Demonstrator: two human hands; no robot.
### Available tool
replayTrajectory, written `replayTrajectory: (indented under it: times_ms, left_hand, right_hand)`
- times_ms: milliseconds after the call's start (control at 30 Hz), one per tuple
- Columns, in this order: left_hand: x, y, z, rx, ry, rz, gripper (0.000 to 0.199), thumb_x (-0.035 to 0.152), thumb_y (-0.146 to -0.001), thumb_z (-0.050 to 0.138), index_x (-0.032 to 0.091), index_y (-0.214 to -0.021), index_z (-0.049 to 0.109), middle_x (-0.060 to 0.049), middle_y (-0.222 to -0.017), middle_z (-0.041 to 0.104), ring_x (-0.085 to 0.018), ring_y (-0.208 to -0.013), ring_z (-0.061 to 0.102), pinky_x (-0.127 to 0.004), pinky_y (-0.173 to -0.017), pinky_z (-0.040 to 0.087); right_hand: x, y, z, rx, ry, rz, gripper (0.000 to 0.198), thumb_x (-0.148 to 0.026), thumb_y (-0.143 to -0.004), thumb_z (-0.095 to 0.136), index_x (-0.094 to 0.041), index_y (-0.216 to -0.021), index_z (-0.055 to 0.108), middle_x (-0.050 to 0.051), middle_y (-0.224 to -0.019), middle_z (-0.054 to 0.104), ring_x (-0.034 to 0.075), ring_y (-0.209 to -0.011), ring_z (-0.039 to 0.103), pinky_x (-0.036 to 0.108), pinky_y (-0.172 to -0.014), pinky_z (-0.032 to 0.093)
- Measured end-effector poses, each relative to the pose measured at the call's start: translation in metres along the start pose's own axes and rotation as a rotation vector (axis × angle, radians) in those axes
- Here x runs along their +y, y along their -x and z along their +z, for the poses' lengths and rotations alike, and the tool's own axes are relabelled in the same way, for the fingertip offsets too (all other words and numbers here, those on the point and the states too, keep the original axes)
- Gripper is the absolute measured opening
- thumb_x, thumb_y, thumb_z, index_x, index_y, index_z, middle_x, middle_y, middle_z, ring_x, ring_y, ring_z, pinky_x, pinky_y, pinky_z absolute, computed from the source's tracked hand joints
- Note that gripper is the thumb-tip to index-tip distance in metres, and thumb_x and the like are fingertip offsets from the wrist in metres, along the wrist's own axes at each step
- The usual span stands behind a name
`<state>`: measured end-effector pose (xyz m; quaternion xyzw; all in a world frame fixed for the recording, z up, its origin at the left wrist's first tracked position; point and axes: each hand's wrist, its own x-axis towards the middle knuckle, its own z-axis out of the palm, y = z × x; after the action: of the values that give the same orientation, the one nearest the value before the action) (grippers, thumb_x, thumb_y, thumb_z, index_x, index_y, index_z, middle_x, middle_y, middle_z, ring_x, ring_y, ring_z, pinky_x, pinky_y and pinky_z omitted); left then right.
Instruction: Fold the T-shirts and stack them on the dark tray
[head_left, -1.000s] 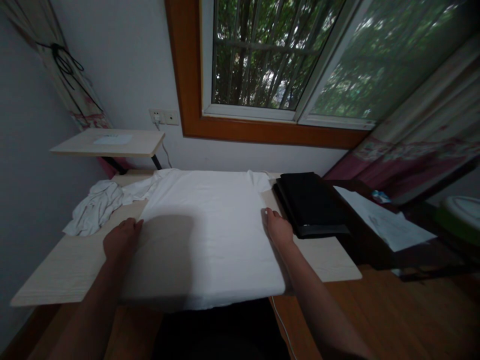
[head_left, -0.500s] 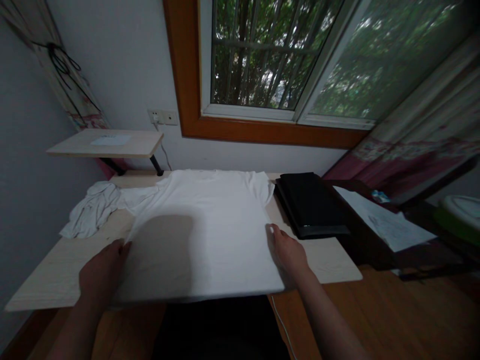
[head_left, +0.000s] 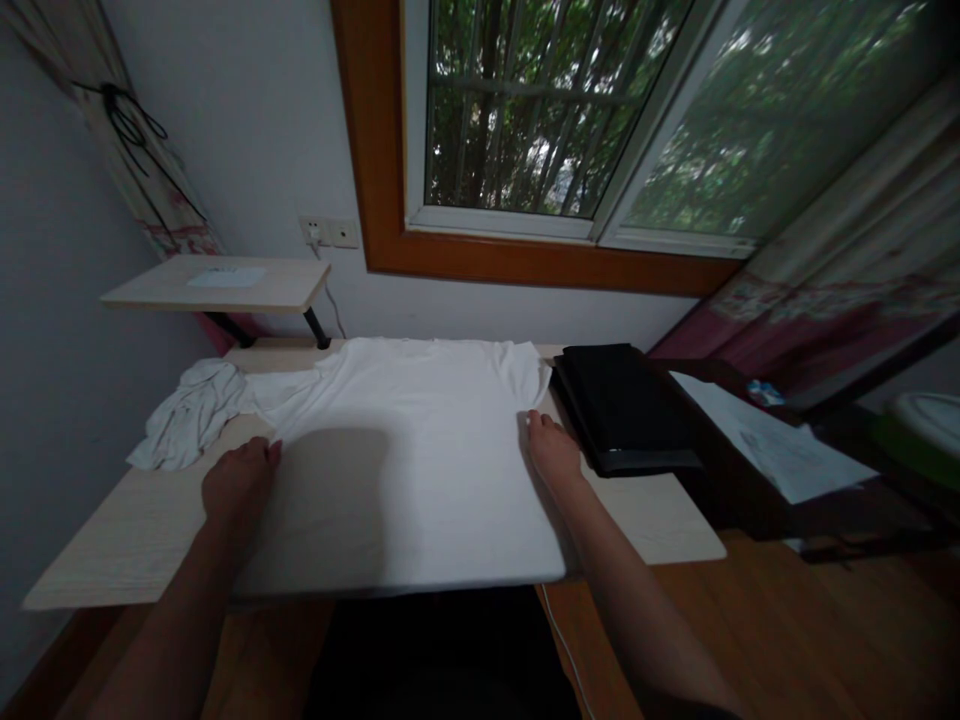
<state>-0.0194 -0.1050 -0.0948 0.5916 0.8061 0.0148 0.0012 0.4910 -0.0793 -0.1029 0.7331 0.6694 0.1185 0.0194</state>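
Observation:
A white T-shirt (head_left: 442, 470) lies spread over the desk, its neck and sleeves toward the wall and its bottom at the front edge. At its left side, my left hand (head_left: 238, 483) is closed, thumb and fingers pinched at the shirt's edge. On the opposite side my right hand (head_left: 556, 452) has its fingers curled at the right edge, just below the sleeve. A shadow falls across the left half of the cloth. Beside the left sleeve lies a crumpled white cloth (head_left: 191, 412).
The pale wooden desk (head_left: 94, 560) carries a small raised shelf (head_left: 285, 290) at back left. A black flat case or folder (head_left: 619, 410) sits right of the shirt. Farther right, papers (head_left: 765, 440) lie on a dark surface. A window (head_left: 540, 120) is behind.
Both my hands have moved up along the shirt's sides, away from me toward the sleeves. The shirt lies nearly as before. The view has shifted slightly.

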Motion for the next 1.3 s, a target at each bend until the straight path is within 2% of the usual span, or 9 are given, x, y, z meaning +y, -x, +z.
replayTrajectory:
  times_ms: [133, 300, 500, 633, 733, 800, 967, 1133, 1300]
  left_hand:
    - [-0.007, 0.012, 0.001, 0.023, -0.092, 0.012, 0.064, 0.05, -0.104, 0.013, 0.015, -0.115, 0.066, -0.018, -0.102, 0.073, -0.033, -0.094, 0.069, -0.04, -0.074, 0.048]
    - [-0.028, 0.03, 0.002, -0.039, -0.078, 0.033, 0.065, 0.054, -0.104, 0.012, 0.019, -0.12, 0.064, -0.017, -0.103, 0.074, -0.033, -0.094, 0.071, -0.04, -0.073, 0.048]
    - [-0.049, 0.039, -0.003, -0.199, -0.026, -0.002, 0.061, 0.061, -0.101, 0.02, 0.024, -0.117, 0.065, -0.017, -0.104, 0.075, -0.037, -0.093, 0.072, -0.047, -0.076, 0.05]
    - [-0.049, 0.03, -0.01, -0.24, -0.033, -0.033, 0.056, 0.064, -0.097, 0.031, 0.023, -0.113, 0.065, -0.016, -0.098, 0.075, -0.037, -0.087, 0.073, -0.047, -0.072, 0.051]
    - [-0.032, 0.013, -0.012, -0.092, 0.015, 0.056, 0.05, 0.059, -0.097, 0.034, 0.021, -0.1, 0.066, -0.015, -0.096, 0.073, -0.034, -0.085, 0.071, -0.046, -0.074, 0.052]
    - [-0.012, -0.003, -0.007, 0.041, 0.137, 0.224, 0.04, 0.049, -0.095, 0.039, 0.02, -0.093, 0.066, -0.014, -0.098, 0.072, -0.03, -0.091, 0.07, -0.043, -0.083, 0.053]
    - [0.05, -0.046, 0.021, 0.192, 0.445, 0.536, 0.04, 0.043, -0.098, 0.039, 0.019, -0.112, 0.068, -0.013, -0.118, 0.071, -0.026, -0.114, 0.065, -0.042, -0.106, 0.05]
    - [0.09, -0.075, 0.053, 0.285, 0.429, 0.513, 0.048, 0.04, -0.099, 0.037, 0.013, -0.128, 0.064, -0.017, -0.141, 0.063, -0.029, -0.138, 0.052, -0.048, -0.121, 0.038]
    - [0.089, -0.092, 0.07, 0.338, 0.336, 0.493, 0.053, 0.04, -0.099, 0.041, 0.01, -0.14, 0.057, -0.018, -0.154, 0.052, -0.031, -0.147, 0.043, -0.049, -0.125, 0.032]
  right_hand:
    - [0.0, 0.01, -0.003, -0.043, 0.0, -0.002, 0.025, -0.017, -0.105, 0.037, -0.015, -0.124, 0.054, 0.014, -0.107, 0.067, 0.021, -0.087, 0.07, 0.026, -0.067, 0.048]
    - [0.008, 0.031, -0.011, -0.153, -0.036, -0.077, 0.028, -0.018, -0.106, 0.032, -0.014, -0.126, 0.052, 0.016, -0.107, 0.07, 0.024, -0.09, 0.073, 0.03, -0.07, 0.05]
    - [0.019, 0.042, -0.026, -0.416, -0.119, -0.098, 0.031, -0.025, -0.107, 0.033, -0.016, -0.127, 0.055, 0.018, -0.109, 0.073, 0.029, -0.098, 0.074, 0.035, -0.077, 0.051]
    - [0.019, 0.037, -0.037, -0.428, -0.12, -0.099, 0.03, -0.027, -0.106, 0.038, -0.017, -0.121, 0.061, 0.017, -0.106, 0.075, 0.029, -0.098, 0.073, 0.036, -0.08, 0.049]
    - [0.014, 0.024, -0.039, -0.286, -0.129, -0.111, 0.029, -0.027, -0.106, 0.041, -0.017, -0.117, 0.066, 0.015, -0.107, 0.073, 0.028, -0.101, 0.07, 0.035, -0.084, 0.048]
    - [0.009, 0.012, -0.036, -0.153, -0.144, -0.122, 0.029, -0.024, -0.104, 0.044, -0.017, -0.119, 0.067, 0.015, -0.113, 0.071, 0.028, -0.108, 0.066, 0.035, -0.09, 0.048]
    - [-0.006, -0.018, -0.019, 0.032, -0.245, -0.185, 0.037, -0.019, -0.102, 0.046, -0.017, -0.135, 0.062, 0.015, -0.127, 0.065, 0.029, -0.116, 0.059, 0.037, -0.1, 0.046]
    - [-0.038, -0.044, -0.004, 0.113, -0.321, -0.245, 0.046, -0.021, -0.101, 0.049, -0.014, -0.146, 0.052, 0.016, -0.147, 0.055, 0.03, -0.132, 0.051, 0.04, -0.111, 0.042]
    - [-0.08, -0.062, 0.009, 0.119, -0.372, -0.359, 0.046, -0.03, -0.105, 0.045, -0.012, -0.146, 0.053, 0.018, -0.155, 0.05, 0.028, -0.144, 0.043, 0.042, -0.121, 0.033]
